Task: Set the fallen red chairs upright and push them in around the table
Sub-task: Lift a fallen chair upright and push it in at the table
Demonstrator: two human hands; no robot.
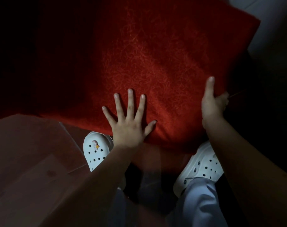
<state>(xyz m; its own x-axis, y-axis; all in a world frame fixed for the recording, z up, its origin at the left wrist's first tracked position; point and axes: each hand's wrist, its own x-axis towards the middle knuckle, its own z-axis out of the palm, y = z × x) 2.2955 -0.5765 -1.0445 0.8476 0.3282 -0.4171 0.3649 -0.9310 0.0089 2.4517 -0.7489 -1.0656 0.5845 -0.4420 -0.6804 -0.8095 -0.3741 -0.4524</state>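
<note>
So it's pretty dim in here, but the red chair [155, 54] is right in front of the person, its big cloth-covered panel filling most of the view just beyond their white clogs [96, 149]. Can't tell if that's the seat or the backrest. The left hand [129, 126] lies flat on the near part of the fabric, fingers spread wide, just pressing. The right hand [212, 105] grips the right edge, thumb on the front and fingers wrapped behind. My guess is the cover's soft and a bit slidey over a stiff frame, so the flat palm only steadies it and the edge grip does the lifting. It looks bulky rather than fragile. I'd grab both side edges.
</note>
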